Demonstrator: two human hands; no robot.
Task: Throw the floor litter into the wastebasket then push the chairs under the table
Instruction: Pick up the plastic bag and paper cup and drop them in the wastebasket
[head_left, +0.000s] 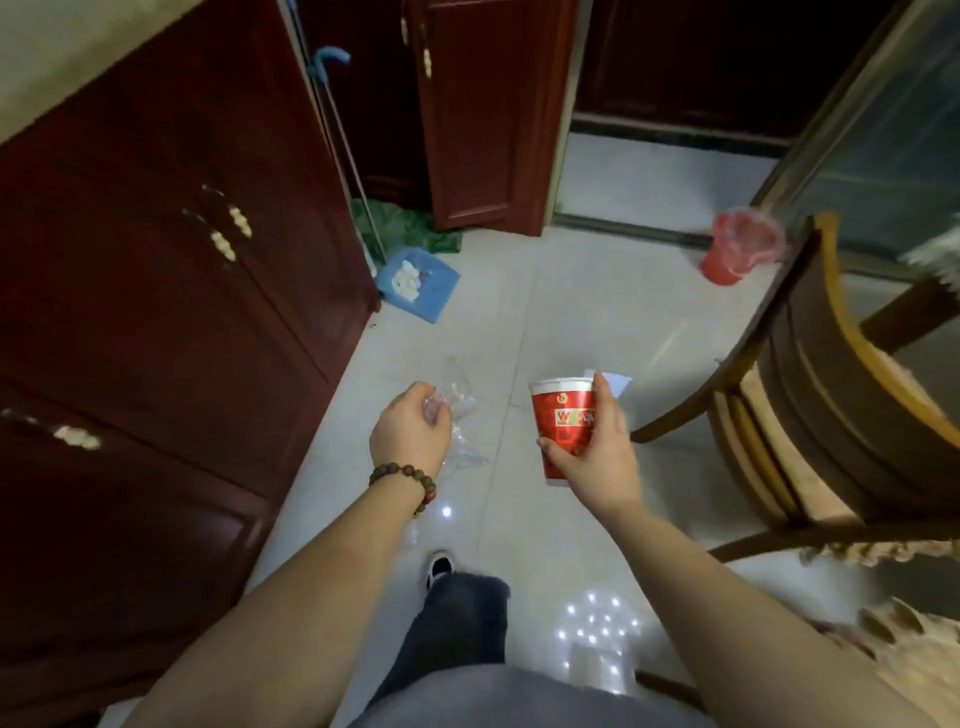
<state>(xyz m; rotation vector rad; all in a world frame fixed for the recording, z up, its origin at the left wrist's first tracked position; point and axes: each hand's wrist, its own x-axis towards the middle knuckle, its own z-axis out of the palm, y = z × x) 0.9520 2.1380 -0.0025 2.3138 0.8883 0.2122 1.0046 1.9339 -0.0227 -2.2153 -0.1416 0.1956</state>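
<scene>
I look down from head height at two bare forearms reaching over a pale tiled floor (597, 291). My left hand (410, 431) is curled shut, its fingers pinching one piece of crumpled clear plastic wrap (460, 410) that hangs and spreads below and to the right of the knuckles; one wooden bead bracelet (402, 480) circles that wrist. My right hand (597, 447) grips one red paper cup (563, 426) with a white rim, thumb low on its near side and a finger up along its far side, the cup held upright and a little tilted. Just beyond the cup, one white scrap of paper (615, 382) lies on the floor. One red wastebasket (737, 249), lined with a clear bag, stands at the far right of the floor, well apart from both hands, beside a glass-panelled door frame. One wooden chair (810, 395) with a curved back fills the right side, near my right hand but not touching it. Dark red wooden cabinets (171, 291) run along the left. At their far end sits one blue dustpan (421, 283) holding white scraps, with a long-handled broom (340, 135) leaning above it and green cloth behind. One dark trouser leg and one shoe (439, 566) show below.
</scene>
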